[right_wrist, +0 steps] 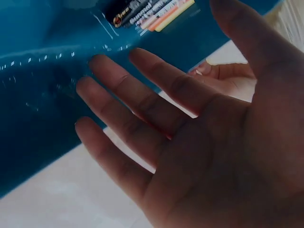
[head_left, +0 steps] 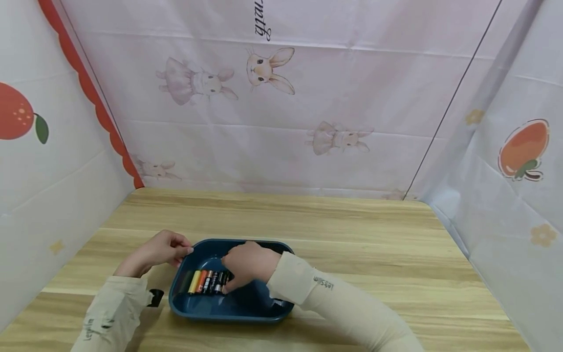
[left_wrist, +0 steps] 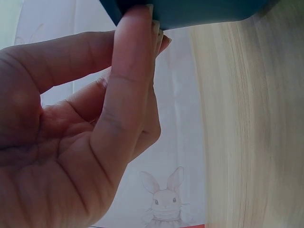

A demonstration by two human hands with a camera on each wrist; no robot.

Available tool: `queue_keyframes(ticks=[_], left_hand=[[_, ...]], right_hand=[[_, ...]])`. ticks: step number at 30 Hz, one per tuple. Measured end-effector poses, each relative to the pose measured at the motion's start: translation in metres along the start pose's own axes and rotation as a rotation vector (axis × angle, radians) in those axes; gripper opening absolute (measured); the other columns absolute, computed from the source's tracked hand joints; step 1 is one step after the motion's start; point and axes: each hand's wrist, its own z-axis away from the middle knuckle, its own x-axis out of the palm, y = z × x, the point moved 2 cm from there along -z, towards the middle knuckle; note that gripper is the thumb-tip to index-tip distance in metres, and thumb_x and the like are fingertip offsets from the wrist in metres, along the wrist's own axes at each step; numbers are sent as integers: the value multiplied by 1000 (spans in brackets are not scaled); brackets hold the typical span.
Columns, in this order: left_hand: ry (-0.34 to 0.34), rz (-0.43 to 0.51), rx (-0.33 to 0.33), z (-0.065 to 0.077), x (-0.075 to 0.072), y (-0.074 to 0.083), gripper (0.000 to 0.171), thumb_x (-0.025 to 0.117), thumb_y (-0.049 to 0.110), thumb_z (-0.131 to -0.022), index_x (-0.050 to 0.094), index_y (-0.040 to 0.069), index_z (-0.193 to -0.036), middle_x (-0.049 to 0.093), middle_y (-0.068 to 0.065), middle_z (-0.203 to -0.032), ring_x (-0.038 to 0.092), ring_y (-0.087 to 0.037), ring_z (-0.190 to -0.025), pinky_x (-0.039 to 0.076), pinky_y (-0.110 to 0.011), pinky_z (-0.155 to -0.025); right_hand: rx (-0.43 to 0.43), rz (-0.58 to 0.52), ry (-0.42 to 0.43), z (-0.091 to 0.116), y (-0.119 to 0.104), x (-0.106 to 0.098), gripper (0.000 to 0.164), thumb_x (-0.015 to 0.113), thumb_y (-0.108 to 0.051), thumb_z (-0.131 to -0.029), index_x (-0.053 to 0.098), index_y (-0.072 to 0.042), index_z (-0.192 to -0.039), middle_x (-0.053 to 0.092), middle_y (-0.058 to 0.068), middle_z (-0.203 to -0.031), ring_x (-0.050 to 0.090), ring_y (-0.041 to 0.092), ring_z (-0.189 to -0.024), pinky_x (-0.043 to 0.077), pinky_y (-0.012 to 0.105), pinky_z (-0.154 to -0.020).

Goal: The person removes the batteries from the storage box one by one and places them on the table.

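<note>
A dark blue rectangular tray [head_left: 228, 319] with rounded corners sits on the table. Inside it, toward the left, several batteries [head_left: 208, 282] lie side by side in a row, coloured yellow, orange and mostly black. My left hand [head_left: 160, 252] pinches the tray's rim at its far left corner; the left wrist view has the fingertips [left_wrist: 142, 16] right at the edge. Over the tray is my right hand [head_left: 250, 264], beside the right end of the battery row and covering part of it. In the right wrist view its fingers [right_wrist: 147, 102] are extended and spread, with nothing in the palm.
The tray stands on a wood-grain table [head_left: 374, 264] near its front left. A printed cloth [head_left: 272, 161] with rabbits hangs behind, and fruit-patterned cloth walls [head_left: 497, 205] close off both sides. A small black object [head_left: 156, 297] sits by the left sleeve cuff.
</note>
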Motion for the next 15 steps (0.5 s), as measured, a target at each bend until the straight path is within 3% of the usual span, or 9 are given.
queue_keyframes(ticks=[6, 15], left_hand=[[-3, 13, 1, 1, 0, 0, 16, 57, 6, -96, 67, -5, -99, 61, -7, -76, 60, -18, -65, 57, -41, -65], [-3, 15, 4, 2, 0, 0, 16, 57, 7, -96, 67, -5, -98, 61, -6, -74, 60, -18, -65, 57, -39, -64]], right_hand=[[10, 43, -2, -8, -6, 5, 42, 67, -58, -83, 68, -23, -106, 64, -10, -89, 52, 6, -72, 44, 25, -70], [49, 46, -19, -16, -12, 12, 40, 70, -55, -80, 68, -23, -104, 62, -9, -86, 51, 5, -66, 48, 21, -57]])
